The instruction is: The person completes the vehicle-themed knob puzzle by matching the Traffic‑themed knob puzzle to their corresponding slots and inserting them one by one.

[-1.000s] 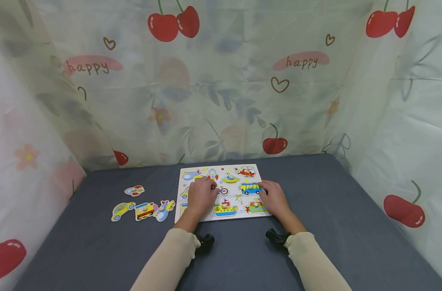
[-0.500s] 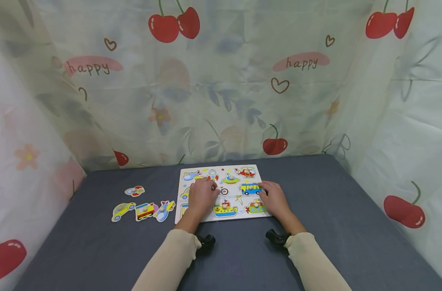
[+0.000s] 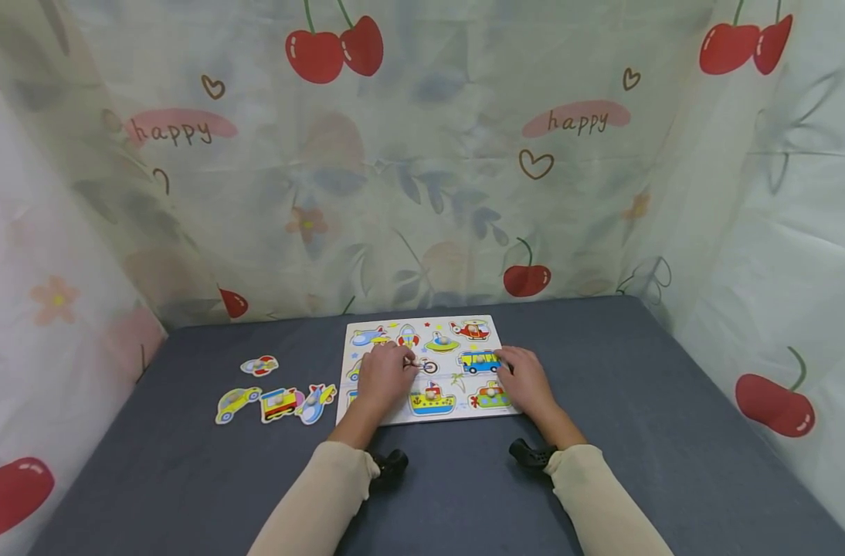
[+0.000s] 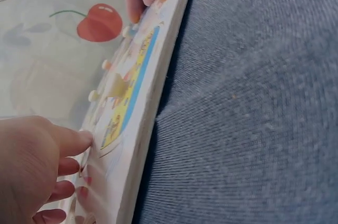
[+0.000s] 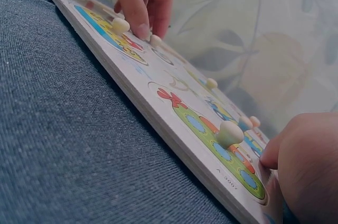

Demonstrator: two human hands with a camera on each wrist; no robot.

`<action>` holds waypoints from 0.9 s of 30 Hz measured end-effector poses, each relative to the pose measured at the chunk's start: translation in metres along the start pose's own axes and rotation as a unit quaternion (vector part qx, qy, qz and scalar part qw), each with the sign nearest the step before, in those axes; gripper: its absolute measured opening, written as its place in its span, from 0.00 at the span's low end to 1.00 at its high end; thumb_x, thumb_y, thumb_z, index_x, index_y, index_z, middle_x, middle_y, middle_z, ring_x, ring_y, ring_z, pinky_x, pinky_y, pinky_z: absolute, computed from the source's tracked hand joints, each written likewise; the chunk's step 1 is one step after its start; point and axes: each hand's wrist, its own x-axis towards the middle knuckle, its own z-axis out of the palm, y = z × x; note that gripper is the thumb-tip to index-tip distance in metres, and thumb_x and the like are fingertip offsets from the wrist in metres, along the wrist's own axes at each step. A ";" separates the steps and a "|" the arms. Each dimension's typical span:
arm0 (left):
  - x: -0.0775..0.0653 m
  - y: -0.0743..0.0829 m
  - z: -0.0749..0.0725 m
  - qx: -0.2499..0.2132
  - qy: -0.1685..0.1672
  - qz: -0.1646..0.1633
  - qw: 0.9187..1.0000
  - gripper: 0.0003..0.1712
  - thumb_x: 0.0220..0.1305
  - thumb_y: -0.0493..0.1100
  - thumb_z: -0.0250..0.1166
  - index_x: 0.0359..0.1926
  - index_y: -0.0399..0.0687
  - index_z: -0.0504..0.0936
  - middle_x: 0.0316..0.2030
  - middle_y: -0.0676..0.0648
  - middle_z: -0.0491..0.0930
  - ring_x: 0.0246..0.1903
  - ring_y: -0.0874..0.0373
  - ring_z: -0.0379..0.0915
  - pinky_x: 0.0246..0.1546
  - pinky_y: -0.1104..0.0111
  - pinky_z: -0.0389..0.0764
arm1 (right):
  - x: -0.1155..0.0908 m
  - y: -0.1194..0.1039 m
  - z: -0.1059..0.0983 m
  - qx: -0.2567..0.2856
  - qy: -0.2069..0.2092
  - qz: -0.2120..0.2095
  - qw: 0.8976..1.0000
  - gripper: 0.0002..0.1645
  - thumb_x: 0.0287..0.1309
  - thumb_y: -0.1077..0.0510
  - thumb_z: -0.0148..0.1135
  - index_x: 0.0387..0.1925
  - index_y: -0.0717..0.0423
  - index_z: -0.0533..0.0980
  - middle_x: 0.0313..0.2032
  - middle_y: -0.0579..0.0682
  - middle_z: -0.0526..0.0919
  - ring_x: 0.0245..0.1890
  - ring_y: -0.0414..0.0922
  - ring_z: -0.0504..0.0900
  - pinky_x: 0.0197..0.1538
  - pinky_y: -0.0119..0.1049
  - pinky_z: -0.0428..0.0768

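Pinching the knob [image 5: 155,39] of the bike [image 3: 429,367], as best the views show, the left hand [image 3: 386,376] has its thumb and a finger on either side of it; the fingers hide part of the piece. The bike lies at the middle of the board [image 3: 462,411], just off the fingertips on their right, with one wheel in sight. Its long axis seems to run from left to right, roughly parallel to the near edge of the desk [image 3: 457,494]. Whether it is seated or slightly raised, I cannot tell.

The relation that counts, I judge, is this one: the bike sits right at the left hand, while the right hand [image 3: 527,378] is well apart, with the bus [image 3: 480,361] between. The right hand lies at the board's right edge, fingers loosely bent, tips resting by the bus; nothing shows pinched there.

The board itself lies closer to the desk's far edge than to its near one. The boat [image 3: 432,400] is on the near side of the bike. Off the board's left edge, towards the desk's left edge, lie the loose rocket [image 3: 259,366], car [image 3: 235,405], train [image 3: 278,405] and plane [image 3: 314,405].
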 end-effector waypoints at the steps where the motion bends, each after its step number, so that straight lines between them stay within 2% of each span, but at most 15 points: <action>1: 0.000 0.000 0.000 -0.003 0.000 -0.001 1.000 0.09 0.58 0.48 0.70 0.39 0.53 0.87 0.32 0.53 0.79 0.37 0.54 0.73 0.39 0.60 0.70 | 0.000 0.000 0.000 -0.001 0.001 -0.001 1.000 0.23 0.65 0.61 0.56 0.60 0.64 0.74 0.62 0.61 0.72 0.66 0.59 0.63 0.66 0.56 0.59; 9: -0.006 -0.008 -0.007 -0.032 0.004 -0.005 0.999 0.07 0.59 0.45 0.67 0.39 0.53 0.88 0.32 0.54 0.80 0.35 0.57 0.74 0.39 0.60 0.72 | 0.000 0.001 0.000 0.000 0.001 0.001 1.000 0.23 0.64 0.61 0.56 0.60 0.64 0.74 0.62 0.61 0.73 0.66 0.59 0.63 0.66 0.56 0.59; 15: -0.017 -0.017 -0.019 -0.055 0.000 -0.008 0.998 0.08 0.60 0.46 0.68 0.40 0.53 0.87 0.32 0.54 0.80 0.35 0.57 0.73 0.39 0.61 0.72 | 0.001 0.000 0.001 -0.001 0.001 -0.002 1.000 0.23 0.65 0.61 0.56 0.60 0.63 0.75 0.62 0.61 0.72 0.66 0.59 0.63 0.65 0.56 0.59; 19: -0.024 -0.024 -0.026 -0.074 -0.004 -0.022 0.997 0.09 0.60 0.45 0.68 0.42 0.53 0.86 0.32 0.54 0.80 0.35 0.56 0.72 0.39 0.61 0.72 | 0.001 0.000 0.001 0.000 -0.001 -0.007 1.000 0.23 0.65 0.61 0.56 0.60 0.63 0.75 0.62 0.61 0.73 0.65 0.59 0.64 0.65 0.55 0.59; 27: -0.034 -0.036 -0.043 -0.125 0.024 -0.043 0.991 0.09 0.59 0.44 0.69 0.41 0.51 0.86 0.32 0.52 0.80 0.34 0.55 0.71 0.39 0.61 0.74 | 0.000 -0.001 -0.001 0.004 0.001 -0.003 1.000 0.23 0.64 0.62 0.55 0.60 0.64 0.75 0.62 0.62 0.72 0.65 0.60 0.63 0.65 0.56 0.59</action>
